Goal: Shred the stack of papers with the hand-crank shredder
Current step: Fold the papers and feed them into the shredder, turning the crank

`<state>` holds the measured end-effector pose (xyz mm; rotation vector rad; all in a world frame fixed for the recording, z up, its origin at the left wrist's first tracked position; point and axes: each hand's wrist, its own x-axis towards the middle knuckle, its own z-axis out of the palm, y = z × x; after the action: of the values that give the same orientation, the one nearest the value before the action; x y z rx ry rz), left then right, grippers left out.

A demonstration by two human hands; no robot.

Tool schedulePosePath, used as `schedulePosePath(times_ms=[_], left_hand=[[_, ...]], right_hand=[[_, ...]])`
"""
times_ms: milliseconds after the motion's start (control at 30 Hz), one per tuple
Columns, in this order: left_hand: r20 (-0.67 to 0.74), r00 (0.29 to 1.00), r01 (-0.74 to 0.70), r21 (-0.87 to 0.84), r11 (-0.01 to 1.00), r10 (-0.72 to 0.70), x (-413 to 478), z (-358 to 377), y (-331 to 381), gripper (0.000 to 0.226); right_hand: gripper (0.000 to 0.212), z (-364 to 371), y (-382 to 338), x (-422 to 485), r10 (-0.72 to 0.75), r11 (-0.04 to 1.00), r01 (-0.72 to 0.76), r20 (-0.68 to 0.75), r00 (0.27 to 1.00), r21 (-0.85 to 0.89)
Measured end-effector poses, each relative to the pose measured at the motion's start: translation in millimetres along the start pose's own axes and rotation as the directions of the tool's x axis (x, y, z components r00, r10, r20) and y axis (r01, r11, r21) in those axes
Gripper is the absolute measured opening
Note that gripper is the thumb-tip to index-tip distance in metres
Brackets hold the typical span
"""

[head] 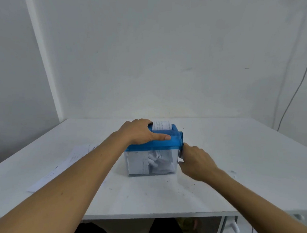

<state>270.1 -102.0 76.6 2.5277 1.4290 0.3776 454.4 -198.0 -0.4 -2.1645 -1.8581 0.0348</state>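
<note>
The left hand point(141, 132) clasps the blue lid of the shredder point(174, 141), thumb lying along its top. A printed sheet point(161, 125) stands in the slot. The right hand point(197, 162) grips the crank point(181, 137) on the shredder's right side. Shreds point(154, 162) lie in its clear bin. The stack of papers point(66, 163) lies on the tabletop point(235, 155), left of the shredder.

Your L hand point(141, 131) palm-down on the shredder point(174, 140) lid, thumb straight, fingers curled over far edge, your R hand point(197, 162) fingers gripping the crank point(182, 138), both forearms bare, stretched fwd
</note>
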Motion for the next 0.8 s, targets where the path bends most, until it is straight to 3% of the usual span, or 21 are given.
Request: schedulePosePath(times_ms=[100,200,333,433,533,667,733,800], left_hand=[[0.027,1.0,0.017,0.006,1.0,-0.017,-1,-1,2,0.09],[0.026,1.0,0.014,0.004,1.0,-0.014,-1,-1,1,0.085],[-0.01,1.0,-0.011,-0.007,1.0,0.011,3,3,-3,0.082],[-0.059,0.998,-0.028,-0.007,1.0,0.027,8,4,-5,0.089],[-0.067,0.998,-0.022,-0.022,1.0,0.021,9,4,-6,0.088],[-0.107,0.994,-0.024,0.009,1.0,0.024,9,8,-6,0.09],[-0.118,0.993,-0.029,0.012,1.0,0.03,9,9,-6,0.092],[-0.113,0.993,-0.034,0.006,0.999,0.034,7,7,-5,0.092]], right_hand=[[0.011,-32,-7,0,0.032,0.993,-0.016,0.132,0.991,-0.12],[0.029,-75,-21,12,0.07,0.984,-0.007,0.353,0.933,-0.176],[0.04,-114,-23,37,0.13,0.982,-0.187,0.607,0.784,0.032],[0.041,-123,-22,48,0.15,0.96,-0.259,0.595,0.79,0.103],[0.044,-116,-25,48,0.178,0.954,-0.275,0.506,0.844,0.122],[0.043,-99,-27,42,0.158,0.984,-0.149,0.089,0.983,-0.1],[0.041,-96,-29,39,0.106,0.967,-0.124,-0.09,0.99,-0.222],[0.039,-96,-30,40,0.072,0.965,-0.125,-0.224,0.972,-0.23]])
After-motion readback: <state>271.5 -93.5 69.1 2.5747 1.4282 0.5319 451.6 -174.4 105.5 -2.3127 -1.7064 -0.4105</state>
